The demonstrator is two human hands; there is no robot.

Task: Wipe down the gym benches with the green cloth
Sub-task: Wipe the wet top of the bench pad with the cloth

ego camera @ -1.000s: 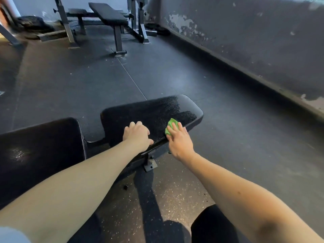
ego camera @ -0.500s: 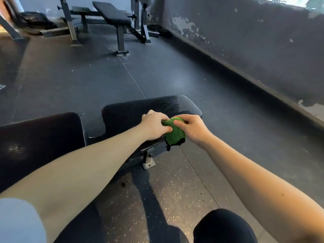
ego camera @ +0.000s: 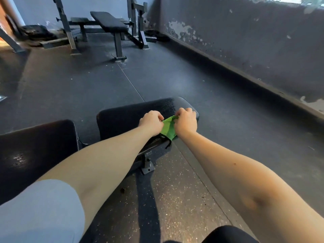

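The green cloth (ego camera: 168, 127) hangs between both my hands just above the near edge of a black bench seat pad (ego camera: 126, 116). My left hand (ego camera: 152, 121) pinches the cloth's left edge. My right hand (ego camera: 186, 121) pinches its upper right edge. A dark tag or thread dangles from the cloth's lower end. The far end of the pad looks wet and shiny. A larger black back pad (ego camera: 35, 151) of the same bench lies to the left.
A second flat bench (ego camera: 108, 21) stands in a metal rack (ego camera: 64, 27) at the back. A dark peeling wall (ego camera: 245, 41) runs along the right. Rubber floor (ego camera: 61, 81) lies between the benches. The bench's metal foot bracket (ego camera: 148, 166) sits below the pad.
One second ago my right hand pressed the cloth on the pad while my left fist rested beside it. Since then both hands lifted the cloth and are pulling it apart between them.
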